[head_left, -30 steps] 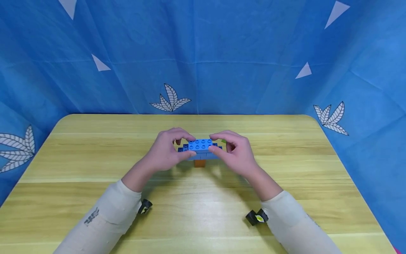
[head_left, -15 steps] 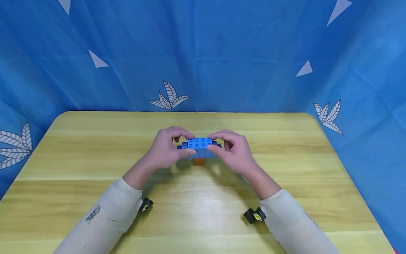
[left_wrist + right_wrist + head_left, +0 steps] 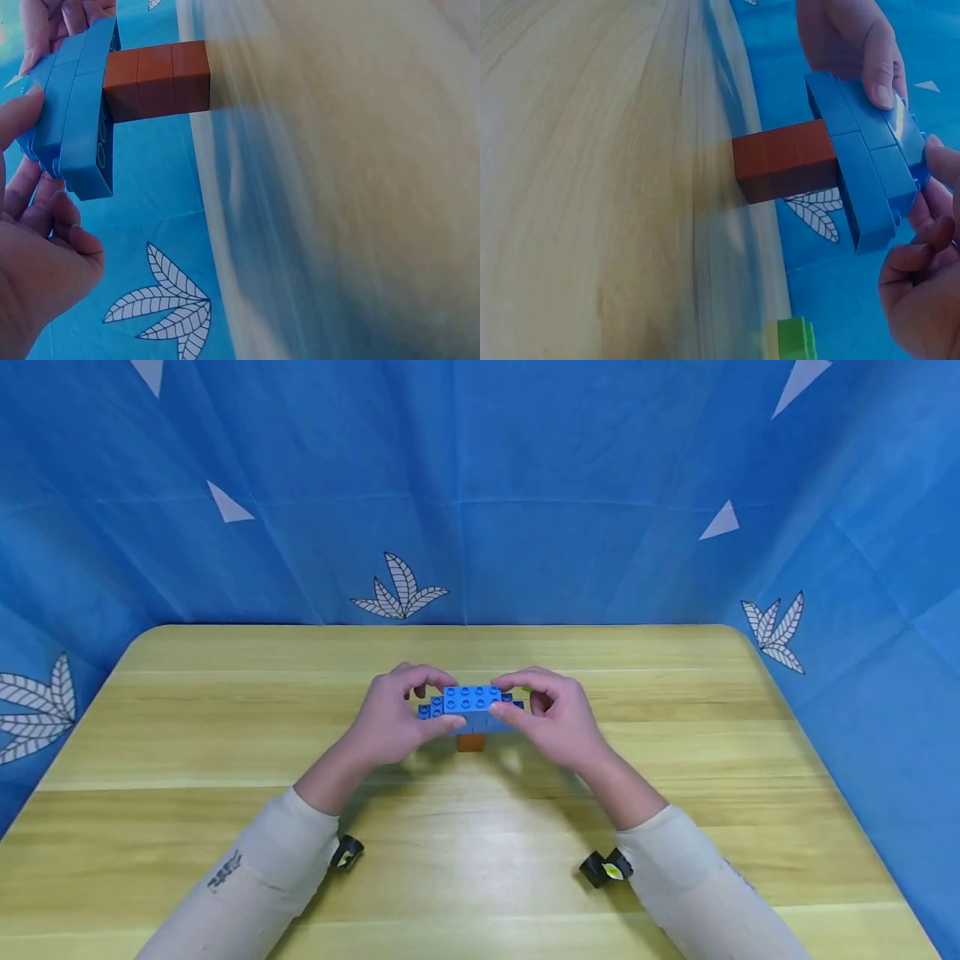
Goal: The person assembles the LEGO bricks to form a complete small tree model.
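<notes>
A stepped stack of blue toy bricks, wider at the bottom, sits on a short column of brown bricks (image 3: 157, 81) that stands upright on the table. Its topmost blue brick (image 3: 472, 695) shows two rows of studs. My left hand (image 3: 392, 714) pinches this brick at its left end, thumb on the near side and index finger on the far side. At the other end, my right hand (image 3: 553, 717) pinches it the same way. The lower blue layers (image 3: 868, 157) stick out in steps past both ends and are partly hidden by the hands in the head view.
A green brick (image 3: 791, 340) lies on the table near the stack, mostly hidden behind the right hand in the head view. The wooden table (image 3: 480, 877) has rounded back corners. A blue patterned curtain (image 3: 570, 485) hangs behind it.
Both hands keep their pinch on the top blue brick. The head view has shifted slightly, and the left index finger has moved a little; the stack stays in place.
</notes>
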The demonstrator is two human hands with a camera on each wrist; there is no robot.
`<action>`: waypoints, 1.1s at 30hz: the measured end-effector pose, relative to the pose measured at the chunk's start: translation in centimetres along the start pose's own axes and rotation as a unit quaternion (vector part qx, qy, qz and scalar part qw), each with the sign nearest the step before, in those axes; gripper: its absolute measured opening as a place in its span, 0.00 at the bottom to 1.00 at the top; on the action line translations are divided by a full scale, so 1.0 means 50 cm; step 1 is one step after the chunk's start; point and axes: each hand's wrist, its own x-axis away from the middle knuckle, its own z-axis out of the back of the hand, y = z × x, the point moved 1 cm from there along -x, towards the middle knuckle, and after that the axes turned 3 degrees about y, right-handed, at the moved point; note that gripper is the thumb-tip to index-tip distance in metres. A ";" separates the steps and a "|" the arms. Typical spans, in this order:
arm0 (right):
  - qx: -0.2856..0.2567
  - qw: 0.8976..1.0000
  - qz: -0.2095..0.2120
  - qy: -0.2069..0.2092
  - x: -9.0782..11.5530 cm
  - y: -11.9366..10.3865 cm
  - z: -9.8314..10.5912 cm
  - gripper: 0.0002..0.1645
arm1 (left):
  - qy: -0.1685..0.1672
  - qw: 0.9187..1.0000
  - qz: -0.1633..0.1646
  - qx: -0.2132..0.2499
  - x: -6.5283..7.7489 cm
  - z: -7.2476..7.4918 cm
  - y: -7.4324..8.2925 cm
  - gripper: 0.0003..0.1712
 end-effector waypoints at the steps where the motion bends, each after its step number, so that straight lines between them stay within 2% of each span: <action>1: -0.003 1.000 -0.001 -0.001 -0.001 0.004 0.000 0.15 | -0.002 1.000 0.003 -0.002 0.000 0.001 -0.001 0.22; 8: -0.024 1.000 -0.001 -0.011 -0.001 0.023 0.007 0.17 | -0.025 0.999 0.026 -0.010 -0.003 0.001 -0.006 0.22; 12: -0.020 1.000 -0.011 0.018 -0.011 0.049 0.028 0.19 | -0.026 0.999 0.044 -0.006 -0.003 -0.002 -0.006 0.23; 16: 0.035 0.996 -0.051 0.063 -0.025 0.080 0.051 0.23 | -0.026 0.998 0.051 -0.008 -0.002 -0.002 -0.005 0.23; 19: 0.084 0.989 -0.092 0.075 -0.033 0.099 0.061 0.28 | -0.026 0.999 0.045 -0.008 -0.002 0.000 -0.003 0.24; 25: 0.173 0.973 -0.139 0.065 -0.049 0.129 0.067 0.35 | -0.027 0.999 0.037 -0.005 -0.004 0.001 -0.002 0.24; 33: 0.236 0.956 -0.167 0.046 -0.063 0.154 0.066 0.34 | -0.031 0.998 0.047 -0.001 -0.005 0.002 -0.002 0.24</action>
